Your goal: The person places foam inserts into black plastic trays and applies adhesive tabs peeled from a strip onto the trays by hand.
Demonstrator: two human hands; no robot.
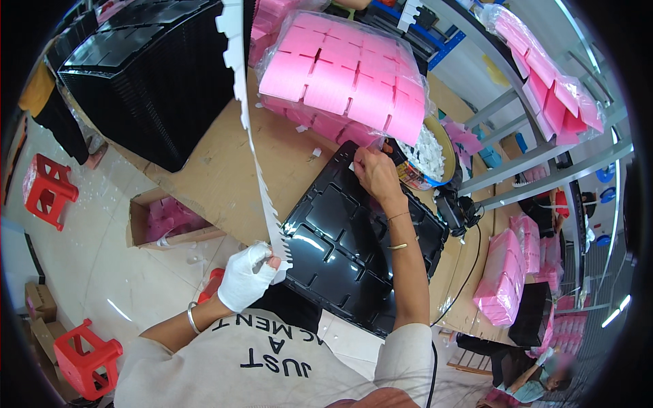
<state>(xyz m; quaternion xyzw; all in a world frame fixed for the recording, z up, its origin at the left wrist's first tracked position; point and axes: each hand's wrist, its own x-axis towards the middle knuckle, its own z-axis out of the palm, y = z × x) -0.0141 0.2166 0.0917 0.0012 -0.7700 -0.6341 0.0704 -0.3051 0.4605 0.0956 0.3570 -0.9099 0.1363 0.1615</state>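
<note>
The left hand [243,280], gloved, bends inward, its grip closed on the near end of a white notched strip [235,61]. The right arm extends forward; the right hand [376,178] bends its fingers at the far edge of a black moulded tray [333,251] on the bench [197,177]; its grip cannot be determined. Beside it, a round tub [413,176] contains white pieces [423,156]; a cardboard box [183,239] holds pink material [170,217].

Single head-mounted fisheye view, steeply downward from close above the black plastic tray [340,239].
</note>
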